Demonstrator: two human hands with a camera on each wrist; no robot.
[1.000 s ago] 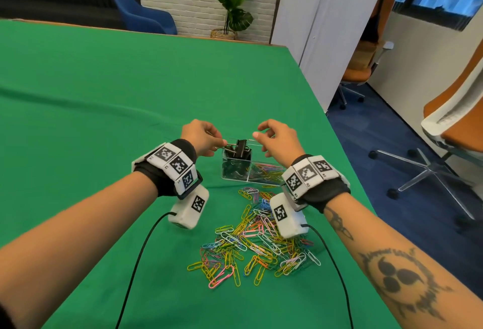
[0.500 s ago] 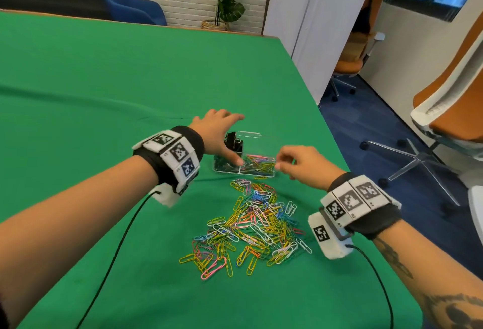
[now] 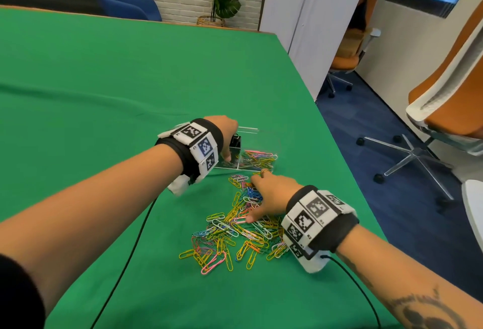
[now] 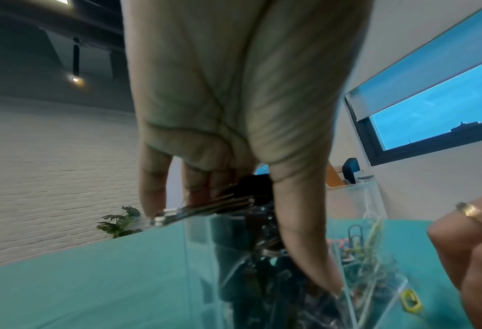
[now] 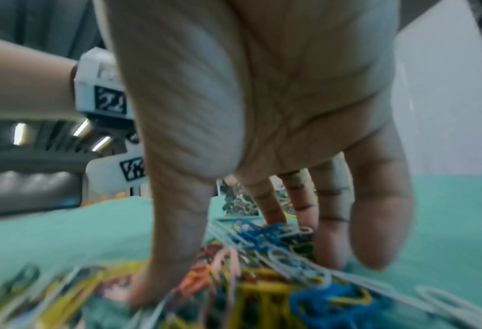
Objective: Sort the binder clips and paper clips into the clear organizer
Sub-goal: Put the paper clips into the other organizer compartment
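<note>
A clear organizer (image 3: 271, 143) stands on the green cloth. Its left compartment holds black binder clips (image 3: 236, 141), its right one coloured paper clips (image 3: 257, 158). My left hand (image 3: 226, 137) grips the left compartment, thumb down its front wall, fingers over the top. In the left wrist view those fingers (image 4: 155, 189) touch the binder clips' (image 4: 256, 184) metal handles above the organizer (image 4: 200, 256). My right hand (image 3: 261, 198) lies spread on the loose paper clip pile (image 3: 230, 234), thumb and fingers apart and pressing down. The right wrist view shows paper clips (image 5: 262, 233) between thumb and fingers (image 5: 380, 222).
The green table (image 3: 104, 80) stretches far to the left and back. Its right edge runs close beside the organizer and pile. Orange office chairs (image 3: 449, 109) stand on the blue floor to the right. Black cables (image 3: 125, 263) trail from both wrists.
My right hand has left the organizer and come down towards me onto the loose pile. My left hand has settled lower around the binder clip compartment.
</note>
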